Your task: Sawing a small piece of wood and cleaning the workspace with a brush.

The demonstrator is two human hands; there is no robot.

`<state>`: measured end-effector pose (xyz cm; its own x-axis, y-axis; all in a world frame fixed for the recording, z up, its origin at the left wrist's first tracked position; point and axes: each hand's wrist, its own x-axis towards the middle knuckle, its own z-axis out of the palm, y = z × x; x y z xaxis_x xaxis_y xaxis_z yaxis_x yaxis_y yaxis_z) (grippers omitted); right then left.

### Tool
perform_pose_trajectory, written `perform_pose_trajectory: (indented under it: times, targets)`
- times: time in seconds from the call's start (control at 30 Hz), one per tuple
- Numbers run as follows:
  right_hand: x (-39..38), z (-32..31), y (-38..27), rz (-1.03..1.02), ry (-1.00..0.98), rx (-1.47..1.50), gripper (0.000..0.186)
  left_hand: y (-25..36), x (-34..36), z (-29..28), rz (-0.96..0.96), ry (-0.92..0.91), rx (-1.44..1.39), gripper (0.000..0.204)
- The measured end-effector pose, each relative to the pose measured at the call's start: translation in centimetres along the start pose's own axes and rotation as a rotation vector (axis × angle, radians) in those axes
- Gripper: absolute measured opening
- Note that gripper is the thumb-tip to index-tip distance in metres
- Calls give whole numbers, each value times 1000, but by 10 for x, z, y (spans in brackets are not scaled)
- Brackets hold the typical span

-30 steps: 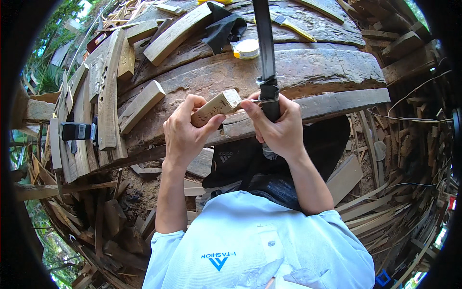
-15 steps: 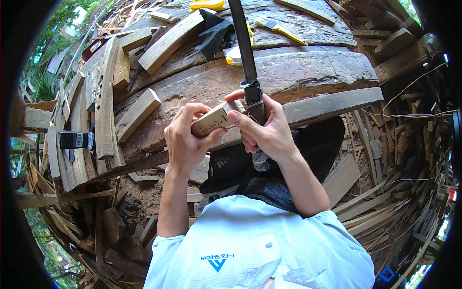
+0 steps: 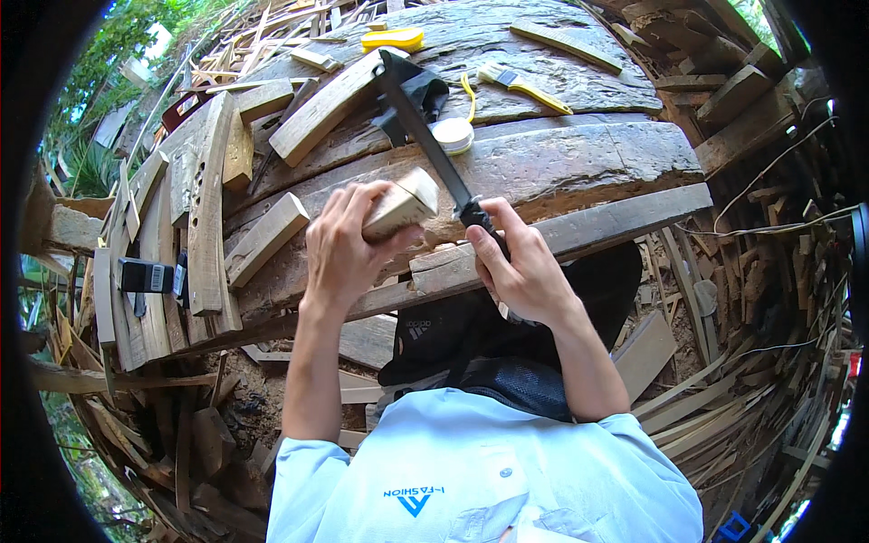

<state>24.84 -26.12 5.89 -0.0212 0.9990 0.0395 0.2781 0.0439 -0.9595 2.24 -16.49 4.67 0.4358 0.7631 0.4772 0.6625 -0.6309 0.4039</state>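
pinching a pale wood block (image 3: 405,206) between thumb and fingers of the left hand (image 3: 339,240), over the plank bench (image 3: 579,158), and clutching a long dark tool (image 3: 424,136) in the right hand (image 3: 520,262). looks like mid-handling, with block near tool but apart. probably calls for a steady hold next. lying beyond: yellow-handled brush (image 3: 525,88), black cloth (image 3: 433,89). all around: heaped offcuts (image 3: 715,407), plus greenery (image 3: 118,72) upper left.

Over the near edge of the tabletop (image 3: 588,149) are the hands (image 3: 518,262), a block (image 3: 398,208) in the left, a tool (image 3: 434,152) in the right. Behind lies a cloth (image 3: 427,88), a brush (image 3: 525,88) to its right. At the left end, a box (image 3: 145,275) lies among planks (image 3: 208,208).
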Motion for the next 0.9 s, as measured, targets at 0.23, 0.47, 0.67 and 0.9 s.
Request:
perform_pose_trajectory:
  times: [0.23,0.47,0.67,0.9]
  targets:
    - [-16,-4,8,-99,27,-611,17,-37,33,17,87,-152,137,69]
    - [-30,-8,22,-93,-14,-778,24,-37,38,21,36,-275,140,66]
    - [-21,-3,13,53,-110,-871,24,-47,40,25,65,-312,179,72]
    - [16,27,16,43,-132,-899,13,-58,53,26,70,-387,229,84]
